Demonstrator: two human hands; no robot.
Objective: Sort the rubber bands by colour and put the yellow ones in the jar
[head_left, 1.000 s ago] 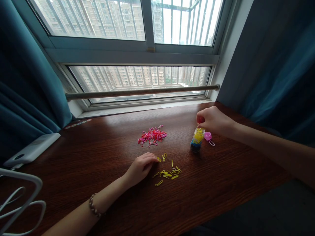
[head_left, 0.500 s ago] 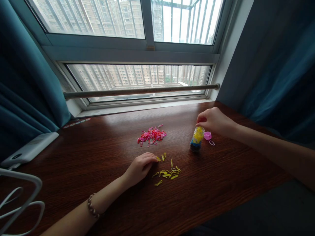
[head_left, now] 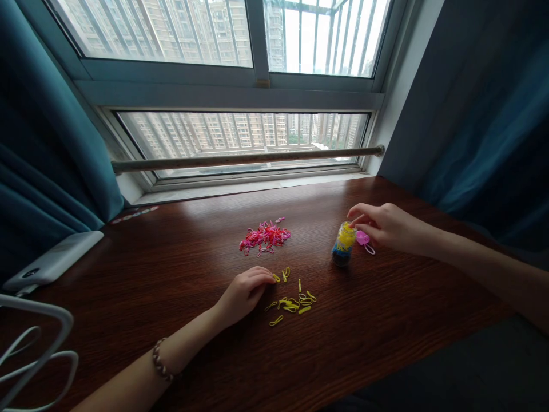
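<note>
A small clear jar (head_left: 343,245) stands upright on the table, layered with dark, blue and yellow rubber bands. At its mouth is my right hand (head_left: 386,226), thumb and fingers apart, with nothing visible between them. Behind that hand, a pink lid (head_left: 363,238) with a loop lies beside the jar, partly covered. My left hand (head_left: 244,293) rests on the table, fingers together, their tips on a yellow rubber band (head_left: 276,277). More yellow rubber bands (head_left: 292,304) are scattered to the right of it. Farther back lies a heap of pink and red rubber bands (head_left: 265,236).
A white phone-like device (head_left: 54,260) with a cable plugged in lies at the left. Thick white cables (head_left: 51,309) loop at the near left edge. A metal rail (head_left: 249,159) crosses before the window, and blue curtains (head_left: 47,126) hang at both sides.
My right hand has shifted right and slightly down at the jar's mouth, its fingers spreading from a pinch. It now covers more of the pink lid. My left hand has stayed still.
</note>
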